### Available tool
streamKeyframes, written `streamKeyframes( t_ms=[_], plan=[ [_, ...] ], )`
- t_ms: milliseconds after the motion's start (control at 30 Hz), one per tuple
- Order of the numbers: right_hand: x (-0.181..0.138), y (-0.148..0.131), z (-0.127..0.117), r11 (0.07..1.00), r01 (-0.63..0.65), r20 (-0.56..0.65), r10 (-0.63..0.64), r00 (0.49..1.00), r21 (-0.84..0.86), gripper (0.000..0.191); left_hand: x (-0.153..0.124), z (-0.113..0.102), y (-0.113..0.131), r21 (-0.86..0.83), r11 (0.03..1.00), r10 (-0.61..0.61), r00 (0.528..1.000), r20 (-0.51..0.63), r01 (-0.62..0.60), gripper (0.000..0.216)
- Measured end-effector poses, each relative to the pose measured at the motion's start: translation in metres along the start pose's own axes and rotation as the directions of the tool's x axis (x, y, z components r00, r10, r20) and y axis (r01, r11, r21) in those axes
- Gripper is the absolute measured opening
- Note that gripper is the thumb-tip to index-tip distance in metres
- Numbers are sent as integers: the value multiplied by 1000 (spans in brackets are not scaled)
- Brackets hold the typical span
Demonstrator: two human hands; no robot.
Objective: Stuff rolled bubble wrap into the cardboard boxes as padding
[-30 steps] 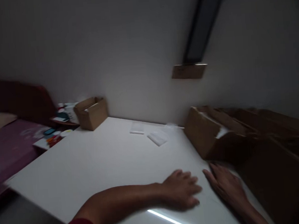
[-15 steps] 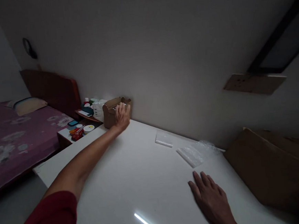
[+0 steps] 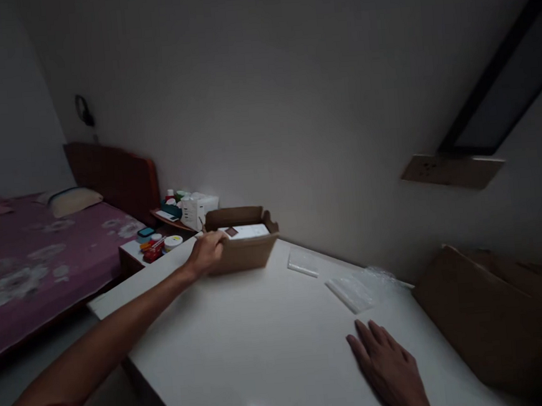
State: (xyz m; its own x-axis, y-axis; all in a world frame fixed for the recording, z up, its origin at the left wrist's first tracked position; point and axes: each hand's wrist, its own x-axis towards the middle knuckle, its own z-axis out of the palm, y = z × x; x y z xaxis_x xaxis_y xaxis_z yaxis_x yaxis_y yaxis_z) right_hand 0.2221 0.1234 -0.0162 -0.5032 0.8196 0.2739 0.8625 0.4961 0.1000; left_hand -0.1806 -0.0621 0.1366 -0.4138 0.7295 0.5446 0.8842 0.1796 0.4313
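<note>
- One head-worn view looks forward and down over the white tabletop (image 3: 244, 336) towards the wall (image 3: 300, 100).
- The tabletop's near part lies close beneath the lens; the open carton (image 3: 247, 255) sits farther back, left of centre.
- The bed (image 3: 86, 242) fills the left side, well beyond.

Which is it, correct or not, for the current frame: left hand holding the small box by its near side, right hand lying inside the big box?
Not quite: the head view shows the right hand palm down on the table, apart from the big box. The left hand is holding the small box by its near side.
</note>
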Motion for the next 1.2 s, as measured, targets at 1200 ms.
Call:
streamKeyframes(
  t_ms=[1200],
  plan=[
    [0, 2, -20, 661, 60, -271, 222, 937, 748, 40, -121, 143, 73, -409, 854, -245, 942, 229, 322, 56]
  ],
)
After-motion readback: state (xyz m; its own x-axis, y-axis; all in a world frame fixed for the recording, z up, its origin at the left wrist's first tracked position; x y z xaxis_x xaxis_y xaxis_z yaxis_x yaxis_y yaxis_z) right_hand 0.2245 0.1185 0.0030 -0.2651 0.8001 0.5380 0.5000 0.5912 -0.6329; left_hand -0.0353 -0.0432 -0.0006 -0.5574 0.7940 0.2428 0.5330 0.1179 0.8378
